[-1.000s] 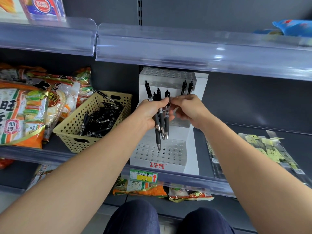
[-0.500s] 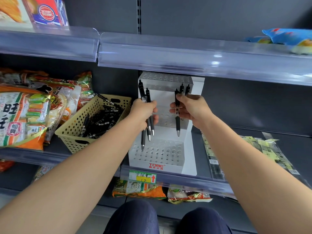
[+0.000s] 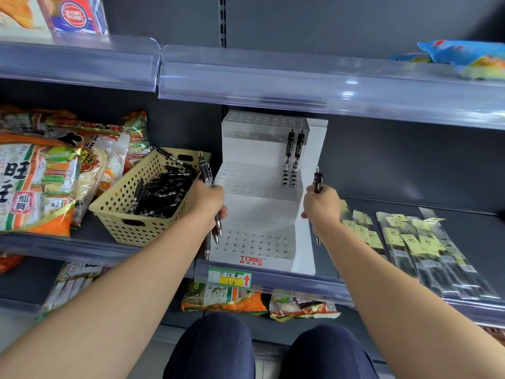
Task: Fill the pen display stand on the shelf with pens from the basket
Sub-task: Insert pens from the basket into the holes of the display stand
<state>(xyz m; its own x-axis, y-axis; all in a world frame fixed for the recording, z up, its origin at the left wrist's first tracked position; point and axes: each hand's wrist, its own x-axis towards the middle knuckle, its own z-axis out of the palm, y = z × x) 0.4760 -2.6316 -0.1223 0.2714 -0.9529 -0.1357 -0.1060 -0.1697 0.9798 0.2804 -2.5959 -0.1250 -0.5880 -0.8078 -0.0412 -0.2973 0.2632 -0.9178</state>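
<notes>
Snack bags (image 3: pixel 41 181) are piled at the left end of the shelf, and flat packets (image 3: pixel 410 242) are laid out at the right end. A clear plastic rail (image 3: pixel 300 77) on the shelf above is hung low, just over the top of the white pen display stand (image 3: pixel 259 209), which is set in the middle of the shelf. A yellow price tag (image 3: pixel 229 279) is stuck on the shelf edge below the stand. A bunch of black pens (image 3: pixel 204 170) is gripped in the left hand (image 3: pixel 209 201), with the fingers curled tight round them. The tops are poked up above the fist and the tips are pointed down, in front of the stand's left edge. A single pen (image 3: pixel 317 181) is gripped in the right hand (image 3: pixel 321 207), with the fingers curled round it. It is held upright beside the stand's right wall, tip down. In the stand, two pens (image 3: pixel 293 154) are stuck upright in holes at the right of the middle step. A yellow basket (image 3: pixel 123 203) dotted with holes is set just left of the stand, and many more black pens (image 3: pixel 161 190) are heaped inside it.
</notes>
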